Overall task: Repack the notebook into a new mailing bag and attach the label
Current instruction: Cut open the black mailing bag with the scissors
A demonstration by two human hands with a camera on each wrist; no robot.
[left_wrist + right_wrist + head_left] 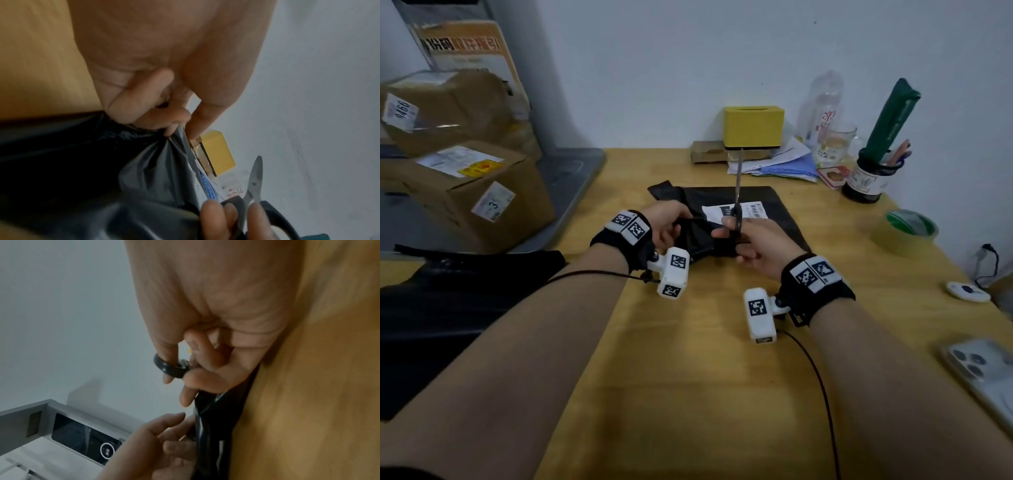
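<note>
A black mailing bag (770,198) with a white printed label (751,209) lies flat on the wooden table (688,342). My left hand (681,221) pinches the bag's crumpled near edge between thumb and fingers (174,128), lifting the plastic (144,170) a little. Just right of it, my right hand (729,231) grips black-handled scissors (738,192), thumb through one loop (170,368). The blades (256,175) point away from me and look almost shut, above the bag and not in the plastic. No notebook shows.
More black plastic (465,274) lies on the left. Cardboard parcels (465,192) stack on a grey tray at far left. Along the back stand a yellow box (753,126), papers (780,164), a bottle, a glass mug and a jar of pens (866,181). A tape roll (907,233) and phone (983,373) lie right.
</note>
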